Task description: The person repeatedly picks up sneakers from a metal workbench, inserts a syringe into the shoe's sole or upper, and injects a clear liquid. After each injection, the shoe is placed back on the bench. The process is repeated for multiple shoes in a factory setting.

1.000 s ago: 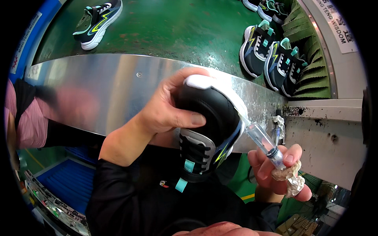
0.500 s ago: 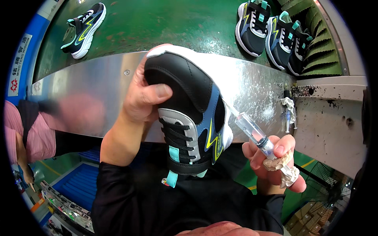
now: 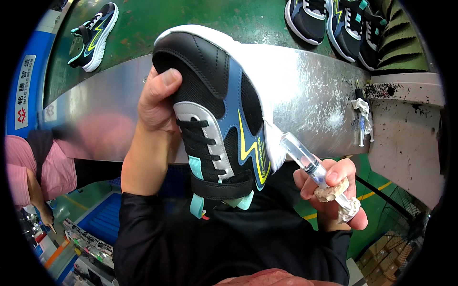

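My left hand (image 3: 155, 100) grips a black and blue sneaker (image 3: 219, 114) with a white sole, a yellow zigzag stripe and teal tabs, holding it toe up and laces toward me. My right hand (image 3: 331, 190) holds a clear plastic syringe (image 3: 303, 157) together with a crumpled dirty rag (image 3: 334, 195). The syringe tip touches the sneaker's white sole edge on its right side.
A shiny metal guard (image 3: 310, 90) runs across in front of a green conveyor belt (image 3: 191, 19). One matching sneaker (image 3: 93, 33) lies at the far left of the belt, several more (image 3: 334, 24) at the far right. A person in a pink top (image 3: 24, 167) is at left.
My left hand has raised the sneaker and turned it toe up, bringing its laced top toward me. The syringe has stayed against the sole's right edge.
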Motion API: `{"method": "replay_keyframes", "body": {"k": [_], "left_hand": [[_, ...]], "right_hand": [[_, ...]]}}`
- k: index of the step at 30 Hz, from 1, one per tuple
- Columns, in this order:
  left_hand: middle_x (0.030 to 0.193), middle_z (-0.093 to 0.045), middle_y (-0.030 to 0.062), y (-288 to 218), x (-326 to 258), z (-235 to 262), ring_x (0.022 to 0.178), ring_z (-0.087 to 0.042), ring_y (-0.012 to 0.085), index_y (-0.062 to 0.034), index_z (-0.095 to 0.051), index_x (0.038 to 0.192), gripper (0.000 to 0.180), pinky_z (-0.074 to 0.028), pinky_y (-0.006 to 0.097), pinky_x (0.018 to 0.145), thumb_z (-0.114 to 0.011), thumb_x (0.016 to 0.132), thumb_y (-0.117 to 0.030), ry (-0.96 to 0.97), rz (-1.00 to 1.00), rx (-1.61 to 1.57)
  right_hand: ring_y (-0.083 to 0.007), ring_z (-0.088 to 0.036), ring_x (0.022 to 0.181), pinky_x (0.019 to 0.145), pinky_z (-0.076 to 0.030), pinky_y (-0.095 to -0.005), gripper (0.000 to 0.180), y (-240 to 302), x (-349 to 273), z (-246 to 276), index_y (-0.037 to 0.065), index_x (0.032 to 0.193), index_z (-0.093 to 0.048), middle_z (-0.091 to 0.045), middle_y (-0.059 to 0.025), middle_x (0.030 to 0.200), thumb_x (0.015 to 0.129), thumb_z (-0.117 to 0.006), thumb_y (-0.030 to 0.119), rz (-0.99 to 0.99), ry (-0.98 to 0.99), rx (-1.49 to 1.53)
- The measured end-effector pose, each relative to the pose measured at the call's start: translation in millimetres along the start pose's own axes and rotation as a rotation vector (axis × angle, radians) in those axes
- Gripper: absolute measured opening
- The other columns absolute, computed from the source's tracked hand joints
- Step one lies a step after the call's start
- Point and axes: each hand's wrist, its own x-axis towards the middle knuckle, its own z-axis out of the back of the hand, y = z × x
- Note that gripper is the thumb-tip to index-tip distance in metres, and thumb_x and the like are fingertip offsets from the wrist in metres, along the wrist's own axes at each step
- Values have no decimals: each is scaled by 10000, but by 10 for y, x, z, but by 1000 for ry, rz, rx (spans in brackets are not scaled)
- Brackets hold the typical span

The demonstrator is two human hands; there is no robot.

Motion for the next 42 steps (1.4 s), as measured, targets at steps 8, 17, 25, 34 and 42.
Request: {"method": "replay_keyframes", "body": {"k": [8,17,25,34,42], "left_hand": [[1036,-642,189,17,0,154,916,-654,278,54,-558,1120,395,-545,384,805,-609,806,-181,-88,63,-78],[1028,-652,143,5,85,496,900,-654,235,24,-593,1056,269,-539,354,804,-548,869,-165,-165,40,14],[873,-675,84,3,139,549,760,-660,151,-19,-638,915,155,-553,270,659,-564,882,-151,-411,24,99],[952,-646,141,-212,-4,709,827,-647,223,6,-579,1044,297,-537,337,730,-489,908,-242,-508,86,286],[1045,-639,198,-598,-558,817,900,-658,296,34,-524,1179,442,-542,412,812,-436,926,-317,-524,266,451]], "right_hand": [[-254,-476,902,572,-341,-269,801,-20,-169,49,66,1124,-507,-618,-158,829,632,-707,666,-52,5,-2],[-168,-446,750,619,-378,-254,869,-209,-552,52,-31,1123,-539,-611,-162,856,626,-721,658,56,-44,38],[-164,-467,731,645,-354,-269,856,-329,-741,119,-13,1116,-550,-635,-119,825,631,-702,676,108,-79,-19],[-152,-431,726,635,-339,-261,875,-426,-845,195,-30,1088,-572,-642,-97,856,577,-752,657,109,-100,29],[-151,-425,708,630,-333,-276,848,-494,-838,265,-43,1097,-571,-644,-87,900,586,-783,600,110,-70,-41]]}}
